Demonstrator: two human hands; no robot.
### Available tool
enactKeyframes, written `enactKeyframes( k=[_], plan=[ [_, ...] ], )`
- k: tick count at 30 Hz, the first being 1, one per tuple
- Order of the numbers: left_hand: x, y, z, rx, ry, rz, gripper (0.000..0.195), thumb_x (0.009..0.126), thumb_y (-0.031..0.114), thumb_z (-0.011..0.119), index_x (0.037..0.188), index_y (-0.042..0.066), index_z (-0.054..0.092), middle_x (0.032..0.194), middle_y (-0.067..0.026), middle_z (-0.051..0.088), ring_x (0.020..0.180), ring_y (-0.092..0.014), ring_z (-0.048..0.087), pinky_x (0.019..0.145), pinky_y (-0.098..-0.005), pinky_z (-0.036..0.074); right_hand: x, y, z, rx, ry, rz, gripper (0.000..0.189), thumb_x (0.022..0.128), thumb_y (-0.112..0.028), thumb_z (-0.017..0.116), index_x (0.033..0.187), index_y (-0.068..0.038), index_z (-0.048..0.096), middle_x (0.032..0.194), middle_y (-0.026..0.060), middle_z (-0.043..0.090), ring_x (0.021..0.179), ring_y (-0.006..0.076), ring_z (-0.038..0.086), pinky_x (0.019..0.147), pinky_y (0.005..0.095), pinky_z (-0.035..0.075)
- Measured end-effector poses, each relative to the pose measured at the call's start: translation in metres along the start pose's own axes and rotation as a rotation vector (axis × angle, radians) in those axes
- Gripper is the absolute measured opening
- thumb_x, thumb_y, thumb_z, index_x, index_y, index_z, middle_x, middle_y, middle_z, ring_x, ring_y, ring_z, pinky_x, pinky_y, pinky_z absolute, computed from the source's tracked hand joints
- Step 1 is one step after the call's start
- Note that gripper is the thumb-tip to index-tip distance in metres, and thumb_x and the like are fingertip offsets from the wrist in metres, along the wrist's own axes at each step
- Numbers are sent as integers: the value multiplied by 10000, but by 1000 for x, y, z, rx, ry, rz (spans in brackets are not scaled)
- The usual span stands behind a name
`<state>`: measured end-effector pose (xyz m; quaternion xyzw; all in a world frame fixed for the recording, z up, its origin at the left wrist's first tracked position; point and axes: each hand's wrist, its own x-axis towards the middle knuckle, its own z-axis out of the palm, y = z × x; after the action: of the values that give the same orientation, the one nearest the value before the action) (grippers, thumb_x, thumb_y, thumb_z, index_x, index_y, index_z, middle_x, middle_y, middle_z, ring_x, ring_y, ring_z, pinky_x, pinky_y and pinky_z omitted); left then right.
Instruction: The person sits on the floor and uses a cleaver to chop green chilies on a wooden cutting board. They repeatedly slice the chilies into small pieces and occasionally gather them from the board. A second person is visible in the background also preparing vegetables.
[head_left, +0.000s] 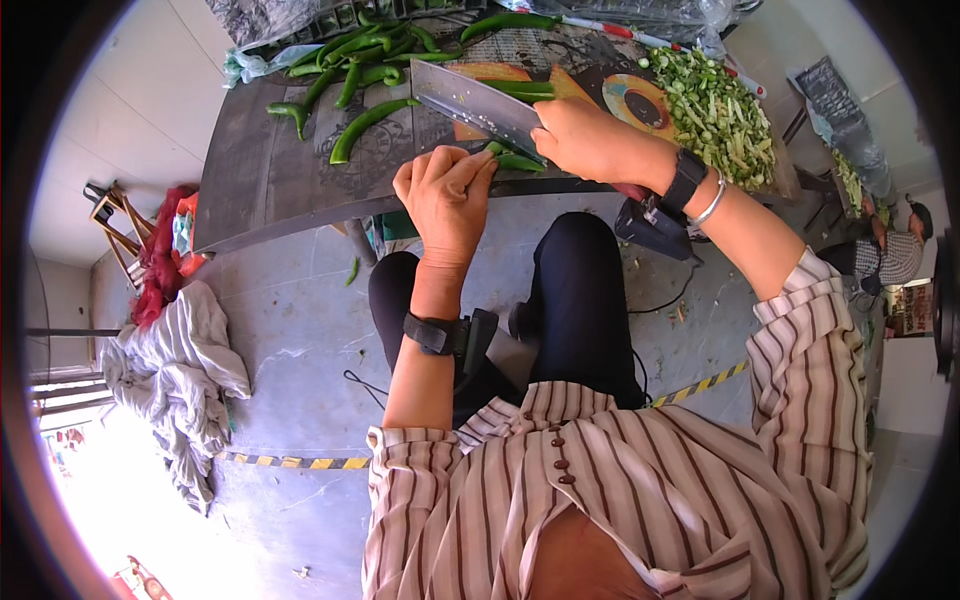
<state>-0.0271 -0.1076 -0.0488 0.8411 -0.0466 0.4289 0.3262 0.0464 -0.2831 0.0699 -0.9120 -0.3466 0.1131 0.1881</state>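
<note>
My right hand (581, 142) grips a broad steel cleaver (476, 105), whose blade slants across the table and bears small pale seeds. Close to the near table edge, my left hand (450, 184) pinches a green chili pepper (517, 162) against the blade's lower edge. One curved green pepper (364, 131) lies left of the cleaver. Behind it rests a pile of whole green peppers (367, 49). Partly behind the blade are more green pieces (525, 90). To the right of my right hand spreads a heap of chopped green pepper (712, 112).
The dark wooden table (247, 172) has its near edge above my knees. A red and white rod (622, 31) lies along its back. Grey cloth (180, 360) and red netting (161, 255) are at the left. Another person (892, 251) sits at the far right.
</note>
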Motion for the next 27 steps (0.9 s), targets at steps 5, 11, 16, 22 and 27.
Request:
enactKeyframes(
  k=[5, 11, 16, 22, 27],
  plan=[
    [-2, 0, 0, 9, 1, 3, 100, 783, 201, 785, 877, 170, 776, 846, 60, 618, 861, -165, 574, 921, -358, 355, -17, 7, -4, -13, 44, -96, 267, 988, -183, 495, 875, 59, 508, 576, 120, 559, 449, 204, 562, 453, 373, 457],
    [-1, 1, 1, -11, 10, -1, 97, 779, 192, 790, 872, 169, 775, 822, 57, 611, 846, -166, 575, 914, -358, 354, -36, 8, -12, 186, 4, 247, 263, 992, -189, 492, 874, 46, 509, 573, 76, 554, 404, 149, 528, 392, 320, 430],
    [-1, 0, 1, 0, 12, 19, 87, 800, 170, 787, 886, 155, 787, 813, 48, 617, 829, -158, 578, 896, -342, 344, -48, 18, -22, 382, 175, 331, 237, 980, -188, 504, 1058, 31, 554, 628, 8, 498, 417, 90, 482, 384, 267, 406],
    [-1, -1, 0, 3, -12, 20, 92, 806, 176, 784, 896, 154, 786, 824, 44, 619, 844, -162, 580, 902, -352, 341, -81, 31, -27, 604, 318, 323, 200, 957, -182, 509, 956, 18, 526, 623, 23, 522, 428, 112, 505, 380, 294, 429],
    [-1, 0, -2, -9, -21, 21, 98, 817, 175, 777, 911, 150, 784, 836, 38, 619, 855, -166, 579, 907, -353, 338, -119, 33, 2, 903, 422, 413, 159, 985, -168, 553, 920, -35, 495, 654, 1, 508, 449, 78, 490, 392, 259, 426]
  ],
)
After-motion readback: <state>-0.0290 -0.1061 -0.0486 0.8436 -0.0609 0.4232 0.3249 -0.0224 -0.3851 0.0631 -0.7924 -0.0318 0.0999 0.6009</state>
